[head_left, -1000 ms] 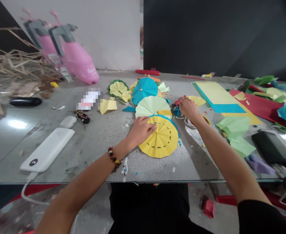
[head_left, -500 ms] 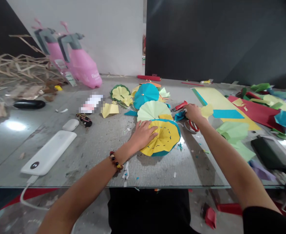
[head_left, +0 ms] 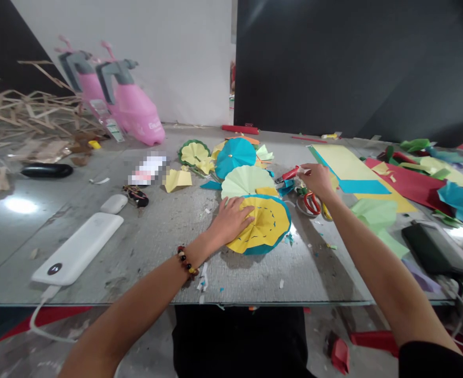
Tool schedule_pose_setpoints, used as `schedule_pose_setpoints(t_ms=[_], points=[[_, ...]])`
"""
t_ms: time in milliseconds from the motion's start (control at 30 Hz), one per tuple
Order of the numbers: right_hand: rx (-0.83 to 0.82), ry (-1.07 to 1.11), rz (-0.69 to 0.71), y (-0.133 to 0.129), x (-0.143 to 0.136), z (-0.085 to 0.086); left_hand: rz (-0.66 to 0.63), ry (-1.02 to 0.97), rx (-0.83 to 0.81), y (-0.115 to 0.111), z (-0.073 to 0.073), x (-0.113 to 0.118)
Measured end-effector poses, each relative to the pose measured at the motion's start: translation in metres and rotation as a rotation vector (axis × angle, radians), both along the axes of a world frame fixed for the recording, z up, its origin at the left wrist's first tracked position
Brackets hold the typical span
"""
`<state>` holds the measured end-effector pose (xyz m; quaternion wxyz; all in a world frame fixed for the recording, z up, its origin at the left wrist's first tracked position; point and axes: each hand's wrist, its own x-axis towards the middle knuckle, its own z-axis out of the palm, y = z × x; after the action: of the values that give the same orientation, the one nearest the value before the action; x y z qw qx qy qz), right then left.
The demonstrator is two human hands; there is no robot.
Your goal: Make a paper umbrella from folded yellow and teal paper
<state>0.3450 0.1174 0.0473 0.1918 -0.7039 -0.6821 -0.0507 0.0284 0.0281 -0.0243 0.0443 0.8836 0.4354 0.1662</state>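
My left hand (head_left: 233, 220) lies flat with fingers stretched on a yellow pleated paper disc (head_left: 268, 223), which has cut slits and a blue disc under its edge. Reaching farther out, my right hand (head_left: 317, 179) has its fingertips pinched together beside a red-handled tool (head_left: 290, 174). Something small and pale may be between those fingertips; I cannot make it out. Just below that hand are red scissor-like handles (head_left: 312, 203) and a scrap of blue paper (head_left: 288, 187). A pale green pleated disc (head_left: 245, 181) and a blue one (head_left: 235, 156) lie behind the yellow disc.
Pink spray bottles (head_left: 139, 113) stand at the back left. A white power bank (head_left: 79, 249), a phone (head_left: 148, 169) and keys (head_left: 136, 196) lie on the left. Coloured paper sheets (head_left: 345, 163) and a dark device (head_left: 436, 249) are on the right. The table edge runs close to my body.
My right hand has lifted slightly and shifted right, away from the blue scrap, and its fingertips now show pinched. My left hand stays on the yellow disc. The view has shifted slightly.
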Motion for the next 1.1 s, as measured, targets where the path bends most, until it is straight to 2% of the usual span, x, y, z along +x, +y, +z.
schedule_pose_setpoints(t_ms=[133,233,333,433,533,700,800,967,1100], points=[[0.107,0.111,0.042,-0.008,-0.009,0.015,-0.002,0.006,-0.002,0.0,0.0,0.0],[0.223,0.379,0.191,-0.024,-0.027,0.02,0.002,0.007,0.0,0.0,0.0,0.0],[0.213,0.551,0.319,-0.047,-0.052,0.018,-0.004,0.011,0.012,0.0,0.001,0.001],[0.117,0.647,0.395,-0.067,-0.072,0.01,-0.008,0.025,0.024,-0.001,0.002,0.002],[0.043,0.617,0.423,-0.078,-0.083,-0.004,0.001,0.035,0.016,-0.002,0.004,0.002],[0.034,0.657,0.348,-0.077,-0.084,-0.037,-0.001,0.043,0.015,-0.003,0.005,0.002],[0.009,0.676,0.349,-0.076,-0.08,-0.051,-0.004,0.042,0.017,-0.004,0.005,0.002],[-0.04,0.715,0.391,-0.082,-0.078,-0.058,-0.015,0.027,0.039,-0.005,0.006,0.003],[-0.098,0.699,0.404,-0.088,-0.082,-0.059,-0.085,0.006,0.018,-0.002,0.004,0.004]])
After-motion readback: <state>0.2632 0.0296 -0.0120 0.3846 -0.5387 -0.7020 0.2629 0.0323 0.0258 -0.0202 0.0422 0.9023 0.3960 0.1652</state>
